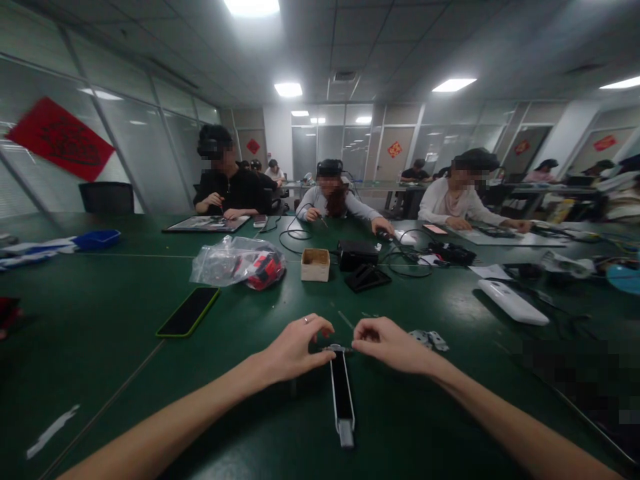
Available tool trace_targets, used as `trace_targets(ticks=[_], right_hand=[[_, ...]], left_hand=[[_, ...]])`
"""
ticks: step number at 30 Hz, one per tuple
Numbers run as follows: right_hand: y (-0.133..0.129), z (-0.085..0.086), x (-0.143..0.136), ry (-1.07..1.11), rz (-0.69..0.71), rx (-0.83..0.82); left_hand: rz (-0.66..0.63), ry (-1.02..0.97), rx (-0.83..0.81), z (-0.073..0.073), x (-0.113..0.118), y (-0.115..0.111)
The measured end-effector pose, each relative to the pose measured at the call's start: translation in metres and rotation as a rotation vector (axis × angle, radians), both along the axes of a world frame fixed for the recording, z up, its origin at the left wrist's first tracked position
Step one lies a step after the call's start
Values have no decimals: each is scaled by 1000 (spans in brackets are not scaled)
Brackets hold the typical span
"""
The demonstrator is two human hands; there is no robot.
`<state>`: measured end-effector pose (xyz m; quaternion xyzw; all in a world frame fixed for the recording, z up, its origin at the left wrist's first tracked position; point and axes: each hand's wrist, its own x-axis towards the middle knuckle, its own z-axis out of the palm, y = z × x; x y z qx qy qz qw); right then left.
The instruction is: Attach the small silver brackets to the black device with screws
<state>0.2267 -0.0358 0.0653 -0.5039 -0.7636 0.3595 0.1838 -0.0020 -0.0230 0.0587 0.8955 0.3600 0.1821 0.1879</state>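
Note:
A long, narrow device with a black face, pale edges and a grey block at its near end lies on the green table before me. My left hand is at its far end, thumb and curved fingers apart, the thumb tip at or on the device's edge. On the other side, my right hand is closed in a pinch beside that far end; what its fingertips hold, if anything, cannot be made out. Small grey metal parts lie just beyond my right wrist.
A green-edged phone lies left, a plastic bag with red and black contents behind it. Farther back are a small open box, a black stand and cables. A white case lies right. Several people work across the table.

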Motion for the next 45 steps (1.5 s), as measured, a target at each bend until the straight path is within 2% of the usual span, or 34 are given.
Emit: trace_targets(ticks=[4,8,16,22,26,29,32,36,45], right_hand=[[-4,-24,-25,223,24,-66],[-3,-37,-28,323,54,-111],[-6,-36,-30,459,37,-209],[-11,-29,-34,510,1,-299],[-5,-29,-22,431,-19,-158],[0,-35,-8,234,-122,33],[1,-43,2,36,-169,157],[-2,-52,4,-57,-121,213],[-1,-57,3,-103,-38,255]], left_hand=[[-87,-15,33,-6,5,-10],[-87,-1,72,-12,5,-10],[-35,35,121,-9,6,-10],[-13,-60,135,-13,7,-8],[37,-62,50,-13,1,4],[76,5,-48,-15,-8,14],[53,63,-165,-22,-14,21],[31,39,-208,-29,-16,23],[45,-14,-237,-25,-12,19]])
